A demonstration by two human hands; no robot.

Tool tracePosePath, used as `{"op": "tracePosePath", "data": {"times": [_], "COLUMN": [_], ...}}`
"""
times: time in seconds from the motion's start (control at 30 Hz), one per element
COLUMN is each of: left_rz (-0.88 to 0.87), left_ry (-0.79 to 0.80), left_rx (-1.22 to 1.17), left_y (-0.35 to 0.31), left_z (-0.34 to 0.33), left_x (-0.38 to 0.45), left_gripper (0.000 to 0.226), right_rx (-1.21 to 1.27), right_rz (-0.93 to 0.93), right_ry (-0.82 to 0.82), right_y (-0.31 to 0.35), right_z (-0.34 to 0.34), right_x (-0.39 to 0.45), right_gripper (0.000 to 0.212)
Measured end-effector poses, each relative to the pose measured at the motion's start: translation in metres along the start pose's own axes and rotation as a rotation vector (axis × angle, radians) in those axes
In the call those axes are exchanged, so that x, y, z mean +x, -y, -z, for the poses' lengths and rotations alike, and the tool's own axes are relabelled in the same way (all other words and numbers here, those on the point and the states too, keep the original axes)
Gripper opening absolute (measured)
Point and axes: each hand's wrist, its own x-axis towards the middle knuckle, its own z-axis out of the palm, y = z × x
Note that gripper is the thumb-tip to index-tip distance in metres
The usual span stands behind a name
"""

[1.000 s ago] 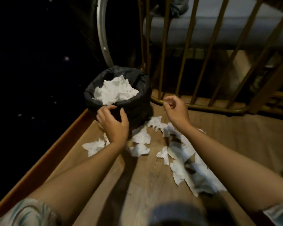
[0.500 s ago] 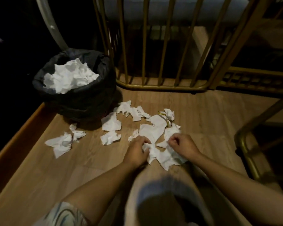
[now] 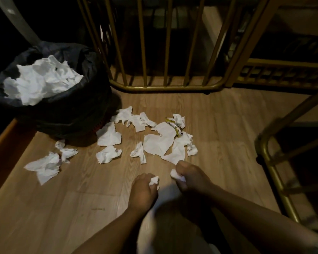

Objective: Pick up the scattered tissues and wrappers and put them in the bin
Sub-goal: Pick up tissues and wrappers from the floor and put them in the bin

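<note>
We see both bare hands low over the light wood-grain plank floor [image 3: 218, 114], each curled into a fist. The left hand [image 3: 143, 189] has its fingers clenched around a small crumpled white tissue wad [image 3: 154, 180] that pokes out at the thumb side, and the right hand [image 3: 189, 177] grasps another small white tissue wad [image 3: 175, 174] in the same way, the two fists near each other but apart. Just beyond the right hand lies a large flat torn sheet of white tissue [image 3: 159, 143], with a thin yellow crinkled wrapper [image 3: 174, 126] resting on its far edge beside a crumpled white ball [image 3: 179, 120]. More white scraps are strewn to the left: a cluster [image 3: 131, 118] close to the bin, two crumpled pieces [image 3: 108, 146] in the middle, and a larger rumpled piece [image 3: 44, 165] well to the left. The round bin lined with a black plastic bag [image 3: 66, 107] stands at the far left on the floor, heaped with white tissues [image 3: 40, 81]. Behind the litter rises a gold metal railing with upright bars [image 3: 163, 87], and a second gold rail [image 3: 272, 162] runs along the right.
</note>
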Motion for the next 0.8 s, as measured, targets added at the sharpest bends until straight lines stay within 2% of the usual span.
{"op": "tracePosePath", "data": {"times": [0.07,0.13,0.23,0.33,0.37,0.43,0.5,0.57,0.7,0.8], "left_rz": [0.084,0.144,0.138,0.084,0.070,0.054,-0.002,-0.017,0.033,-0.003], "left_ry": [-0.059,-0.091,-0.098,-0.035,-0.005,0.068,0.136,0.202,0.284,0.219], "left_rx": [-0.123,-0.149,-0.069,-0.026,-0.016,-0.035,0.010,0.124,0.086,0.098], "left_y": [-0.008,-0.021,-0.039,-0.056,-0.062,-0.072,-0.075,-0.067,-0.049,-0.038], "left_z": [0.004,0.009,0.004,-0.011,-0.016,-0.026,-0.036,-0.047,-0.048,-0.040], "left_x": [0.004,0.015,0.040,0.065,0.074,0.089,0.098,0.101,0.078,0.048], "left_gripper": [0.039,0.042,0.047,0.041,0.033,0.018,0.035,0.048,0.041,0.028], "right_rx": [0.075,0.245,0.492,0.579,0.564,0.454,0.310,0.174,0.042,0.061], "right_rz": [-0.096,-0.214,-0.309,-0.447,-0.463,-0.438,-0.383,-0.327,-0.280,-0.364], "right_ry": [-0.122,-0.244,-0.453,-0.592,-0.570,-0.422,-0.244,-0.157,-0.116,-0.159], "right_y": [0.000,-0.007,-0.020,-0.030,-0.034,-0.046,-0.055,-0.064,-0.077,-0.085], "right_z": [0.010,0.019,0.028,0.036,0.037,0.036,0.031,0.022,0.010,0.010], "right_x": [0.000,-0.001,-0.002,0.005,0.008,0.016,0.023,0.029,0.025,0.015], "right_gripper": [0.014,0.014,0.022,0.021,0.022,0.034,0.049,0.050,0.029,0.030]}}
